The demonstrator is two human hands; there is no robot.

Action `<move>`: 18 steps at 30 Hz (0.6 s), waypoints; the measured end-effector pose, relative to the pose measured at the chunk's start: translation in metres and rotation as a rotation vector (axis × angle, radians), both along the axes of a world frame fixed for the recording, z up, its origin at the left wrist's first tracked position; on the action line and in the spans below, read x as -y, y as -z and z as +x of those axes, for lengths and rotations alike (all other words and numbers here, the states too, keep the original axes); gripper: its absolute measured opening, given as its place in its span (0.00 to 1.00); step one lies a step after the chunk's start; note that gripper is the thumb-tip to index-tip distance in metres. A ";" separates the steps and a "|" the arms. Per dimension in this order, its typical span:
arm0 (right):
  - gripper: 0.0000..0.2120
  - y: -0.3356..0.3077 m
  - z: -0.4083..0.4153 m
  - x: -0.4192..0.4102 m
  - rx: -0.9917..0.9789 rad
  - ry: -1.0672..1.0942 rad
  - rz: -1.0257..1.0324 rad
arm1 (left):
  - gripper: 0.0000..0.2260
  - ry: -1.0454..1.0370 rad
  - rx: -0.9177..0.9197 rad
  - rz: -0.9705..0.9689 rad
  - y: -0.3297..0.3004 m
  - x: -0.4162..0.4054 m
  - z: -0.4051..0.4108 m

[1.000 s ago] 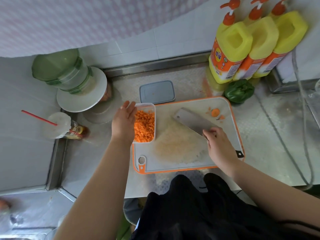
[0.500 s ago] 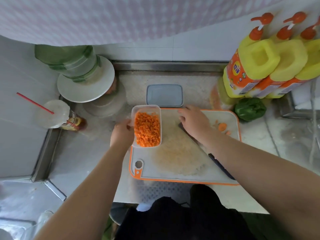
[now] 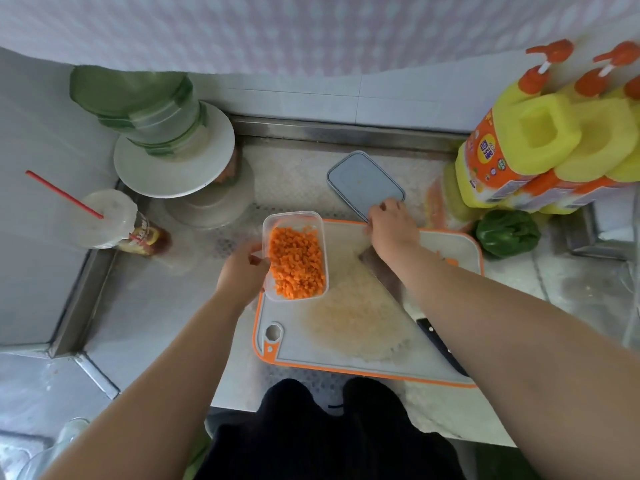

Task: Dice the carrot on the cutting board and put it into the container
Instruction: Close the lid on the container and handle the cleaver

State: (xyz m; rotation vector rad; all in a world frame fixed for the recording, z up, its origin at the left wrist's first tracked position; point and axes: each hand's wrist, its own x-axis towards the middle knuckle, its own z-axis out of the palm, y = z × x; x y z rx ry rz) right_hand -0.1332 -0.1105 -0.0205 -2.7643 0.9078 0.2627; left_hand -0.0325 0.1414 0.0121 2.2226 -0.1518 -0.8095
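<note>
A clear plastic container (image 3: pixel 275 221) full of diced carrot (image 3: pixel 296 263) sits on the left part of the white, orange-rimmed cutting board (image 3: pixel 346 358). My left hand (image 3: pixel 242 273) grips the container's left wall. My right hand (image 3: pixel 391 226) reaches past the board's far edge and its fingers take hold of the near edge of the grey lid (image 3: pixel 363 183). The cleaver (image 3: pixel 388 277) lies flat on the board under my right forearm, its black handle (image 3: pixel 440 344) pointing toward me. A few carrot scraps (image 3: pixel 450 261) remain at the board's far right.
Three yellow pump bottles (image 3: pixel 519 147) stand at the back right, with a green pepper (image 3: pixel 507 233) in front of them. At the back left are stacked green-lidded tubs on a white plate (image 3: pixel 166 157) and a cup with a red straw (image 3: pixel 107 220). A sink rim (image 3: pixel 83 292) runs along the left.
My right hand let go of the cleaver, which now lies on the board, and reached forward to the grey lid. My left hand took hold of the container's side.
</note>
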 end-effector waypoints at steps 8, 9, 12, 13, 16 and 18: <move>0.17 0.000 0.011 0.020 -0.037 0.102 0.228 | 0.10 -0.017 -0.040 -0.027 -0.003 0.000 -0.003; 0.20 -0.001 0.013 0.020 -0.059 0.113 0.228 | 0.10 -0.021 -0.043 -0.029 -0.003 0.000 -0.004; 0.29 -0.002 0.022 0.018 -0.093 0.141 0.162 | 0.08 -0.029 -0.050 -0.028 -0.006 0.001 -0.006; 0.31 -0.002 0.024 0.016 -0.076 0.161 0.135 | 0.07 -0.026 -0.048 -0.025 -0.007 0.002 -0.006; 0.41 0.001 0.028 0.013 -0.014 0.248 0.069 | 0.08 -0.024 -0.057 -0.017 -0.008 0.002 -0.006; 0.44 0.003 0.028 0.013 0.036 0.285 0.088 | 0.08 -0.034 -0.085 -0.018 -0.006 0.000 -0.004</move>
